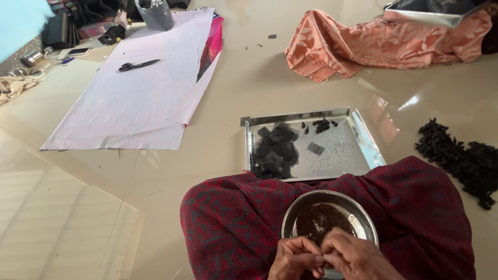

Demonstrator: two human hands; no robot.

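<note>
Hands: left hand (pixel 293 257) and right hand (pixel 353 256) meet fingertip to fingertip, pinching something too small to tell.
Bowl: steel bowl (pixel 358 212) of dark bits on the lap, touching both hands.
Tray: steel tray (pixel 358 137) on the floor, just beyond the bowl.

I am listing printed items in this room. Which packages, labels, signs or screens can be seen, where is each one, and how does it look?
Phone: far left on the floor, flat, dark screen.
Plastic bag: top, at the head of the white sheet, grey, translucent, upright.
Labels or signs: none that I can make out.
</note>
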